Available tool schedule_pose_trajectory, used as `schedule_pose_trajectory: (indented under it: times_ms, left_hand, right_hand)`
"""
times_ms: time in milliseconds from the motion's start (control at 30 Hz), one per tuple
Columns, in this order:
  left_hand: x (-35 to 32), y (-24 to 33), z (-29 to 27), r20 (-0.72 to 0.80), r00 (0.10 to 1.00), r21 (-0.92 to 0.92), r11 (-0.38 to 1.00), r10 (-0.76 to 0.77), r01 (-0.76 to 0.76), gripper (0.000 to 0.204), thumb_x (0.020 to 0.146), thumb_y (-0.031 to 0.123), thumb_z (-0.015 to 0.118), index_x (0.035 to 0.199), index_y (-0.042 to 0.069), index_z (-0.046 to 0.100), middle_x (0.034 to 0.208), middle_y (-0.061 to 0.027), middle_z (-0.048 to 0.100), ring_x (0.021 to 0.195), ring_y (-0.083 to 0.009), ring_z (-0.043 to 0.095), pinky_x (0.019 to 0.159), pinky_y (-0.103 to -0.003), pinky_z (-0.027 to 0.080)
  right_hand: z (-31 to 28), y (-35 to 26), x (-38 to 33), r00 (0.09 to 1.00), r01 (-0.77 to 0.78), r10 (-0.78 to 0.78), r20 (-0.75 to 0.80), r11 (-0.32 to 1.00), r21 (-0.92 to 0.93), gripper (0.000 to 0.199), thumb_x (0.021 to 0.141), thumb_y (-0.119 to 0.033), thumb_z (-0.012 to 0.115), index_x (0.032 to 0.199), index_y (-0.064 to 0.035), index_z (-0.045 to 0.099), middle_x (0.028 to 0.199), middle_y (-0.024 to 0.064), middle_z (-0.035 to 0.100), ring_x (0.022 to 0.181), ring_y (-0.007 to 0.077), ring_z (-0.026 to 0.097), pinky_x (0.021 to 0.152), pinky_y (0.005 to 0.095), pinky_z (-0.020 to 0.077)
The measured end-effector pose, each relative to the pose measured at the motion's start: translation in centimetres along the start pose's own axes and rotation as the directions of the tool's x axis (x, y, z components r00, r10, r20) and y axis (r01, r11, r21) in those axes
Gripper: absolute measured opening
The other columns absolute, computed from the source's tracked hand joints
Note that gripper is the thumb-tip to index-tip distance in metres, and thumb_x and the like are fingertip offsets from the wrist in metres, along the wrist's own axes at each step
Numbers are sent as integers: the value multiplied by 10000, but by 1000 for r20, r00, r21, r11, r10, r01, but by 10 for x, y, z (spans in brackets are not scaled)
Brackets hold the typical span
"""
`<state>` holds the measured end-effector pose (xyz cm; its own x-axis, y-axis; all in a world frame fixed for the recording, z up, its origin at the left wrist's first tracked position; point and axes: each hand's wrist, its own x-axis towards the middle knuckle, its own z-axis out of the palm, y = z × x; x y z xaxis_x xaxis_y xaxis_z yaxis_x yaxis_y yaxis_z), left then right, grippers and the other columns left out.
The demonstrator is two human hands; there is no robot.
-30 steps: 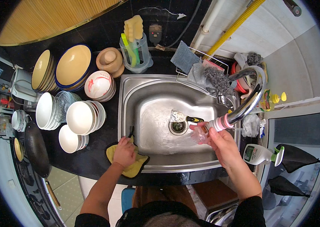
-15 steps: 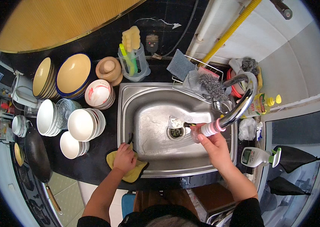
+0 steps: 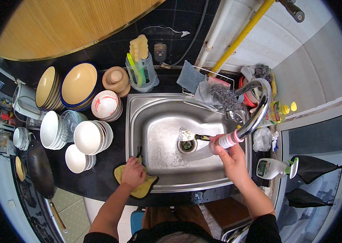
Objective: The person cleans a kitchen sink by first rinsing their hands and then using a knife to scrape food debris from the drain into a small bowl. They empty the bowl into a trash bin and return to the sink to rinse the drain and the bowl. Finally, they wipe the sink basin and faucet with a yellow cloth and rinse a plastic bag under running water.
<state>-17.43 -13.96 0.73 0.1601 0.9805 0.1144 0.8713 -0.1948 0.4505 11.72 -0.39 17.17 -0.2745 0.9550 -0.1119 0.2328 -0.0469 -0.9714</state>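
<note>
My right hand (image 3: 230, 158) grips the white and pink nozzle (image 3: 230, 140) at the end of the curved steel tap (image 3: 258, 106), over the right side of the steel sink (image 3: 175, 117). Below it lies the drain (image 3: 187, 145) with a scrap of debris beside it. My left hand (image 3: 133, 173) presses flat on a yellow cloth (image 3: 142, 187) at the sink's front left rim, on the dark counter (image 3: 106, 178).
Stacks of white bowls (image 3: 88, 137), yellow bowls (image 3: 76, 84) and a wooden lidded jar (image 3: 116, 79) crowd the counter left of the sink. A clear holder with sponges (image 3: 141, 71) stands behind it. A wire rack with cloths (image 3: 209, 89) hangs at the back. A spray bottle (image 3: 272, 167) stands on the right.
My right hand has stayed on the tap nozzle, shifting slightly toward the sink's middle. My left hand has stayed on the yellow cloth. The view has tilted a little.
</note>
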Motion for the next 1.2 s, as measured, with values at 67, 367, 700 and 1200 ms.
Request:
schedule_pose_trajectory:
  times_ms: [67, 367, 700, 1200]
  left_hand:
    - [-1, 0, -1, 0, 1000, 0, 1000, -4, 4, 107, 596, 104, 566, 632, 4, 574, 730, -144, 571, 958, -308, 501, 985, -433, 313]
    - [-14, -15, 25, 61, 996, 324, 943, 60, -76, 121, 596, 116, 564, 637, 3, 575, 733, -143, 574, 960, -310, 502, 988, -431, 307]
    - [-17, -17, 28, 49, 995, 379, 920, 89, -101, 124, 602, 119, 568, 646, 4, 583, 745, -145, 579, 972, -303, 500, 995, -432, 303]
    - [-12, -14, 26, -24, 999, 77, 997, -28, 30, 128, 596, 143, 574, 621, 19, 556, 704, -130, 561, 902, -312, 513, 930, -443, 352]
  right_hand:
    - [6, -2, 4, 1000, -13, 11, 18, 993, 118, 238, 849, -141, 574, 1047, -20, 519, 1031, 64, 579, 968, 145, 539, 860, 291, 404]
    - [37, -5, 31, 1000, -7, 9, -6, 927, 376, 260, 799, -3, 602, 1035, -17, 496, 1078, 84, 570, 973, 131, 535, 878, 285, 409]
    - [77, -7, 60, 991, 96, -36, -131, 867, 489, 231, 810, -40, 608, 1018, -24, 510, 1057, 82, 578, 886, 100, 546, 799, 254, 439]
    - [63, -5, 52, 990, 87, -62, -123, 975, 205, 240, 784, -71, 643, 996, -32, 537, 971, 49, 600, 847, 93, 546, 771, 245, 431]
